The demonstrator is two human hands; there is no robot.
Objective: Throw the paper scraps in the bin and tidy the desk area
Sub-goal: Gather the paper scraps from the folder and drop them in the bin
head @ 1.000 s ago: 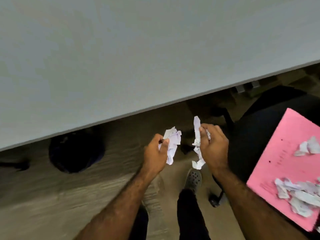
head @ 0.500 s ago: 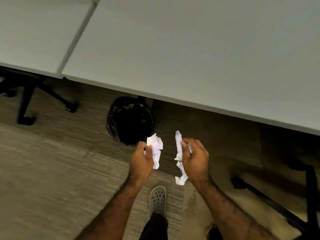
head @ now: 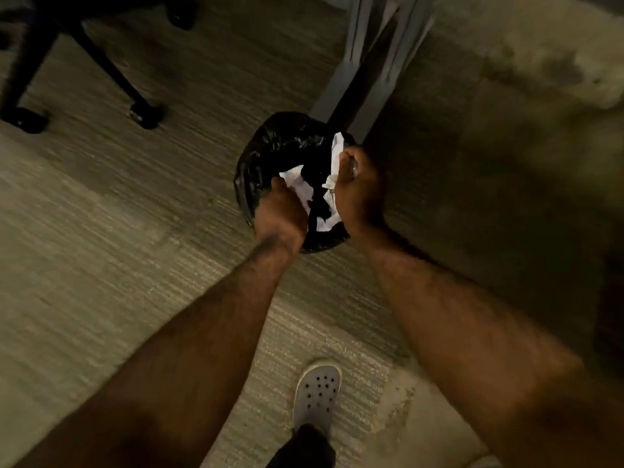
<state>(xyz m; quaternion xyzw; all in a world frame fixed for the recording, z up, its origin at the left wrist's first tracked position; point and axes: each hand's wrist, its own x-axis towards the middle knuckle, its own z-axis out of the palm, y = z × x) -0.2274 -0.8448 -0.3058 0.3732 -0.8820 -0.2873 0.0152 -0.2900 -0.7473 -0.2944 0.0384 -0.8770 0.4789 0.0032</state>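
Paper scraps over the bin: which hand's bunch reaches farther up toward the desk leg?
The right hand's paper scraps: a strip sticks up by the desk leg, while the left hand's crumpled wad sits lower over the bin.

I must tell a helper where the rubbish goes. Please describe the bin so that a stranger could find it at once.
Start at the grey desk leg that comes down to the carpet. The bin stands on the floor against its foot, under both hands, each closed on white paper scraps. It is small and round, and its shiny black liner sets it apart from the chair base to the left.
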